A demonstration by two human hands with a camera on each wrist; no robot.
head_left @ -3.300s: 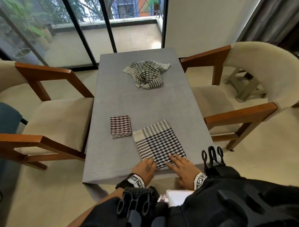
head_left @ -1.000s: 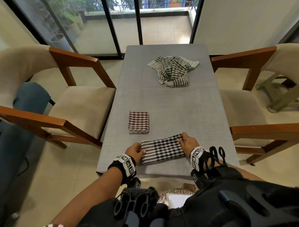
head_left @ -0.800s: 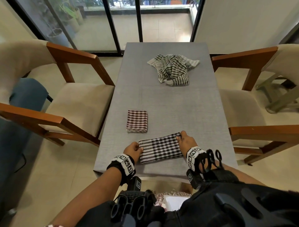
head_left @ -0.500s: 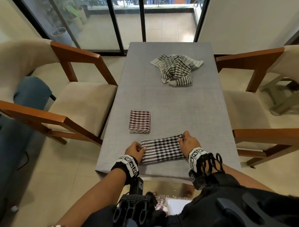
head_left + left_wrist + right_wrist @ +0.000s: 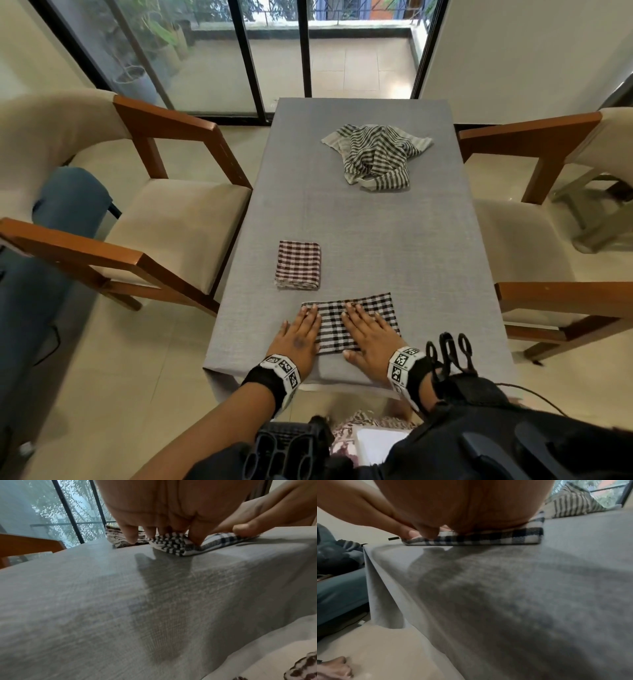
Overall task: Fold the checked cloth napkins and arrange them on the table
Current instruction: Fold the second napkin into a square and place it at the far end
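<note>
One red-checked napkin [image 5: 298, 265] is folded; your left hand [image 5: 298, 337] and right hand [image 5: 371, 334] press flat, fingers straight, on the half-folded black-checked napkin [image 5: 334, 334]; the far crumpled napkin [image 5: 376, 156] is left.

The head camera looks forward and steeply down along the grey table [image 5: 376, 222] from its near end, taking in both hands, the whole tabletop, a chair [image 5: 144, 219] on each side and the glass doors [image 5: 274, 51] beyond. The left wrist camera sits low, just above the table, and looks along the left hand [image 5: 163, 507] toward the doors. The right wrist camera is equally low and looks under the right hand [image 5: 462, 507] across the near edge. All three views share the folded black check napkin [image 5: 352, 322] under the fingers; head and left wrist also share the folded red napkin [image 5: 298, 264], and head and right wrist the crumpled napkin [image 5: 376, 156].
</note>
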